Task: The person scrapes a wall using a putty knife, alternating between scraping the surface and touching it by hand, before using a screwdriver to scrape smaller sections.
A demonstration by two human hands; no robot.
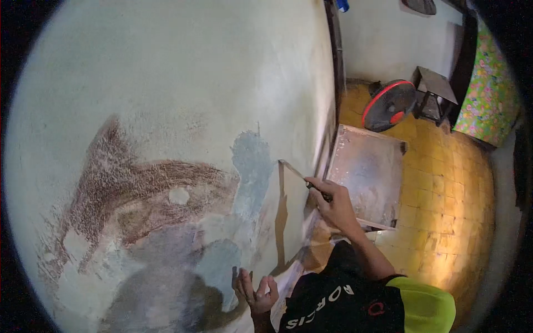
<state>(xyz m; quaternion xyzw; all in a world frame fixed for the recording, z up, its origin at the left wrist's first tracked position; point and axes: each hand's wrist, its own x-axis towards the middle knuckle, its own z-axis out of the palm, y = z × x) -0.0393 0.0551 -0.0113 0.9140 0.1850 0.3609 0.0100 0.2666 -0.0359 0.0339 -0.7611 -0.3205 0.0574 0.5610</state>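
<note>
My right hand (pixel 332 202) is closed around the dark handle of a scraper (pixel 294 171), whose thin blade reaches up and left to the pale wall (pixel 183 66). Just left of the blade is a grey-blue patch (pixel 252 172) on the wall, beside a rough brown area (pixel 161 177). Low in the view, my left hand (pixel 256 291) is near the wall with its fingers apart and nothing in it. Whether its fingertips touch the wall is unclear.
A worn board (pixel 366 175) lies on the yellow tiled floor (pixel 438 194) at the right. Behind it are a fan with a red rim (pixel 390 104), a small dark stool (pixel 436 86) and green floral fabric (pixel 486 89).
</note>
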